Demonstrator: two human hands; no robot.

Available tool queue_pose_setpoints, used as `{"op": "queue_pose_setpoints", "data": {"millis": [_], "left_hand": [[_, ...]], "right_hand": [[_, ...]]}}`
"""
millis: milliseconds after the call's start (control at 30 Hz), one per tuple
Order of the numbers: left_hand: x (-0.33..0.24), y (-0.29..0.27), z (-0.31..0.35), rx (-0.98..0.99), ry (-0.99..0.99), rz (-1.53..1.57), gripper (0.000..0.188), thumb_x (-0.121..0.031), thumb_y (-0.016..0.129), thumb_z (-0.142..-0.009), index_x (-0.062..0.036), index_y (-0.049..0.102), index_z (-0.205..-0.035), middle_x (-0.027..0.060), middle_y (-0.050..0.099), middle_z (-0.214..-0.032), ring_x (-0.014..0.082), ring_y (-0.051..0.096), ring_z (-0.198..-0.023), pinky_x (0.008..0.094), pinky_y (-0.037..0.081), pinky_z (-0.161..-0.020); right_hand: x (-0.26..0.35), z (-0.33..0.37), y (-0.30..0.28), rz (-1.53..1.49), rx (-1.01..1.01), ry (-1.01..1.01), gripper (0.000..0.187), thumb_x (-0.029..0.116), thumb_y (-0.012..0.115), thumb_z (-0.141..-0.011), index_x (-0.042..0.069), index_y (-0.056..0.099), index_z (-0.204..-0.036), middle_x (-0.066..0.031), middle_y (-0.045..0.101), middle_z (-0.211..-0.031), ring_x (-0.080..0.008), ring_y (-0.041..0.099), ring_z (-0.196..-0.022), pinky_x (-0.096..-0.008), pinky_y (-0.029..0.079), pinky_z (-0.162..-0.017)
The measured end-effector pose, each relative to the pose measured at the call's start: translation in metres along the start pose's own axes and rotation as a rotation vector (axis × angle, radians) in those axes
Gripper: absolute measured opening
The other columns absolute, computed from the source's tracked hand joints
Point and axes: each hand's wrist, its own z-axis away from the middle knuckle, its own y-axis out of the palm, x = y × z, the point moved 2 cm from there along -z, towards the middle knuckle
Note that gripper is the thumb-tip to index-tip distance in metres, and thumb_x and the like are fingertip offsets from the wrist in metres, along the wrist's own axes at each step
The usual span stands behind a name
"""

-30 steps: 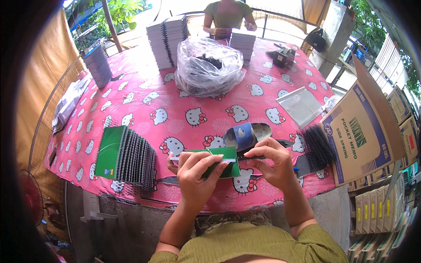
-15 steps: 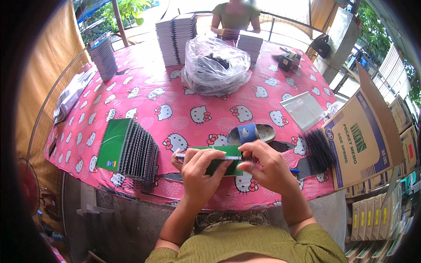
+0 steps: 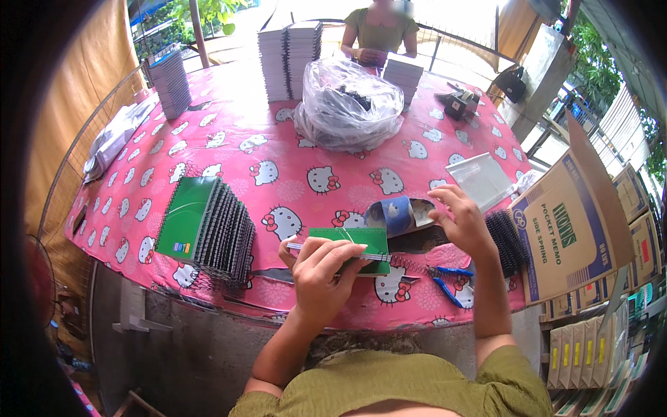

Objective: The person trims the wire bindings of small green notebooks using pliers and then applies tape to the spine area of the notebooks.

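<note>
My left hand (image 3: 321,274) grips a green-covered notebook (image 3: 372,243) on edge, with the fingers over its upper side and the thumb beneath. A thin spiral wire coil (image 3: 411,264) sticks out from the notebook's right end. My right hand (image 3: 462,221) is raised to the right of it, thumb and fingers apart with nothing visible between them. Beneath it lie blue-handled pliers (image 3: 450,285), their jaws by the coil. A blue slipper (image 3: 394,214) lies just beyond the notebook.
At the left stands a stack of green spiral notebooks (image 3: 201,222). Black coils (image 3: 506,243) lie against a large cardboard box (image 3: 566,222) at the right. Farther off are a plastic bag (image 3: 347,115), notebook stacks (image 3: 274,66), a clear tray (image 3: 479,179) and another person (image 3: 381,35).
My right hand has left the notebook's right end and moved up and right, uncovering the coil and pliers. The left hand keeps its hold on the notebook. The view has shifted slightly.
</note>
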Motion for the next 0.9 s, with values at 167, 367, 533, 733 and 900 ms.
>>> {"op": "queue_pose_setpoints", "data": {"millis": [167,367,533,733,900], "left_hand": [[-0.009,0.006,-0.012,0.059,-0.036,-0.109,0.034,-0.018,0.085,-0.064,-0.0102,0.07,-0.093,0.0029,0.066,-0.092,0.0222,0.059,-0.094,0.041,0.033,-0.092],[0.001,0.009,-0.008,0.025,-0.057,-0.042,0.032,-0.018,0.086,-0.061,-0.0087,0.068,-0.086,0.0049,0.065,-0.089,0.0253,0.058,-0.094,0.0397,0.043,-0.086],[0.002,0.007,-0.014,0.047,-0.073,-0.001,0.029,-0.015,0.086,-0.06,-0.0073,0.067,-0.08,0.0051,0.065,-0.083,0.0248,0.059,-0.089,0.0376,0.046,-0.083],[0.005,0.005,-0.015,0.075,-0.095,0.046,0.034,-0.013,0.086,-0.059,-0.0079,0.07,-0.088,0.0049,0.067,-0.085,0.0237,0.06,-0.088,0.0366,0.049,-0.08],[0.008,-0.006,-0.009,-0.025,-0.169,0.077,0.039,-0.005,0.084,-0.062,-0.0051,0.07,-0.099,0.0097,0.064,-0.109,0.0261,0.061,-0.105,0.0353,0.054,-0.085]], "right_hand": [[-0.086,0.02,0.056,0.376,0.249,0.032,0.051,0.024,0.076,-0.071,0.004,0.058,-0.114,-0.0164,0.064,-0.105,-0.034,0.062,-0.102,-0.0422,0.052,-0.084],[-0.057,-0.004,0.044,0.059,-0.112,0.149,0.031,0.02,0.072,-0.075,0.002,0.059,-0.097,-0.0151,0.067,-0.085,-0.0247,0.067,-0.074,-0.0358,0.053,-0.067],[-0.012,0.003,0.017,-0.904,0.25,-0.123,0.021,0.007,0.068,-0.083,0.001,0.062,-0.102,-0.01,0.067,-0.101,-0.0224,0.065,-0.095,-0.0384,0.054,-0.085],[-0.002,0.0,0.023,-1.009,0.184,-0.043,0.033,0.007,0.077,-0.071,0.0,0.064,-0.1,-0.0064,0.067,-0.091,-0.0126,0.063,-0.088,-0.031,0.054,-0.078],[0.003,-0.019,0.019,-0.794,0.207,0.033,0.026,0.012,0.072,-0.078,-0.002,0.062,-0.097,-0.0064,0.068,-0.091,-0.0176,0.065,-0.083,-0.0318,0.053,-0.075]]}}
